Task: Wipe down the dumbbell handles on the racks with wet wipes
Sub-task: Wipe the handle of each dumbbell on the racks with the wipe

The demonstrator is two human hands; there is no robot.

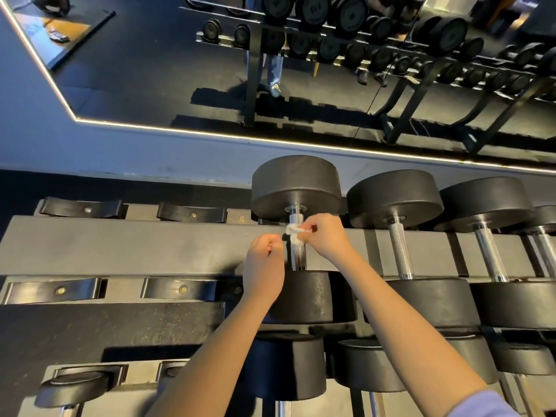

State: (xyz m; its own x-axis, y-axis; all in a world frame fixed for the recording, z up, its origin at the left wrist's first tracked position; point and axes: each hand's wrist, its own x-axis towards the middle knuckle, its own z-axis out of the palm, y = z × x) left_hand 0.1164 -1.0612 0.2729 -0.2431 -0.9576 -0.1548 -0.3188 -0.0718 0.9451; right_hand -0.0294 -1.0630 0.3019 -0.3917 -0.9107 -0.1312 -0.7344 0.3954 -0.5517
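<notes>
Wipe [294,230] sits pinched in your right hand [326,236], pressed against the knurled handle [298,254] of the leftmost dumbbell [296,188] on the rack [150,245]. Your left hand [264,263] hovers just left of the handle, fingers [275,241] clenched on nothing visible.

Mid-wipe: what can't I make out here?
- Head view: far side of the handle, hidden by the bar itself and by the wet wipe in the right hand.
- Whether the left hand holds anything: its curled fingers hide it.
- Lower-rack handles: covered by the forearms, cut off by the bottom edge.
</notes>
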